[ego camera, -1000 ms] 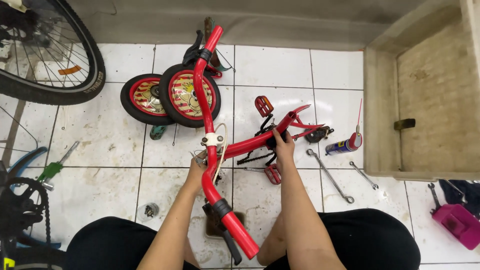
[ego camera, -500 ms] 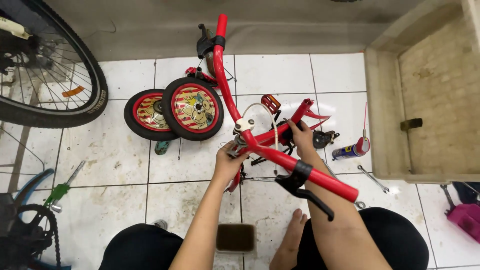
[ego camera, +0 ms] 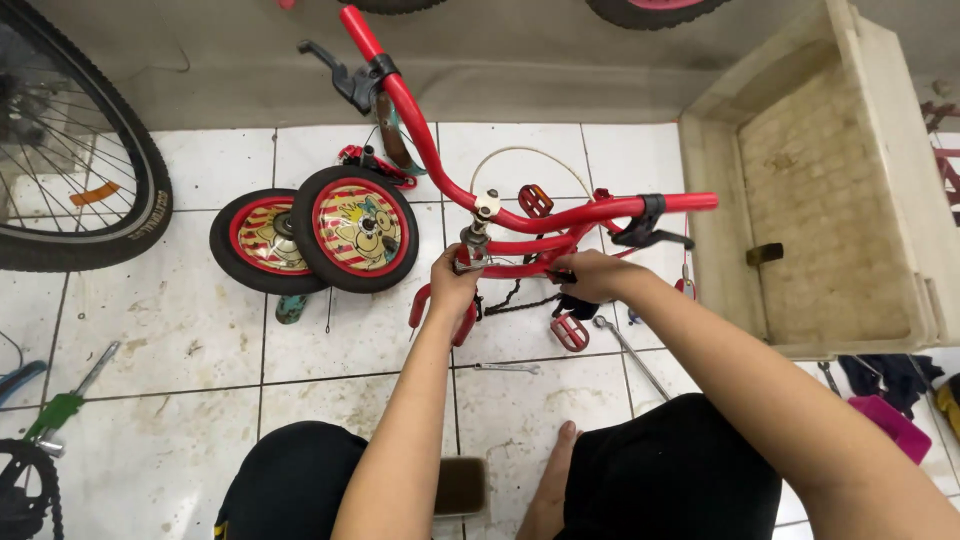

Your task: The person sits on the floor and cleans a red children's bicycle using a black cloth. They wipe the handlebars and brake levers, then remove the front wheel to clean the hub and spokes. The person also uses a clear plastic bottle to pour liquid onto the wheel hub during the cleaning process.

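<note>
A small red children's bicycle point(ego camera: 520, 245) lies on the white tiled floor in front of me. Its red handlebar point(ego camera: 430, 150) sweeps from the upper left to the right, with black brake levers point(ego camera: 345, 75) at both ends. My left hand point(ego camera: 452, 280) grips the stem clamp below the handlebar's middle. Closed around the red frame tube just to the right is my right hand point(ego camera: 590, 275). Two small wheels with red and yellow picture discs point(ego camera: 355, 235) lie at the left. Red pedals point(ego camera: 570, 330) and a loose chain sit under the frame.
A large bicycle wheel point(ego camera: 80, 190) stands at the far left. A beige box-like basin point(ego camera: 830, 200) fills the right. Wrenches point(ego camera: 630, 350) lie on the tiles near my knees, a green-handled tool point(ego camera: 60, 405) at lower left, a pink object point(ego camera: 890, 420) at lower right.
The handlebar has swung round from pointing toward me to lying across, its far end now up at the left. Both hands have stayed at the stem and frame.
</note>
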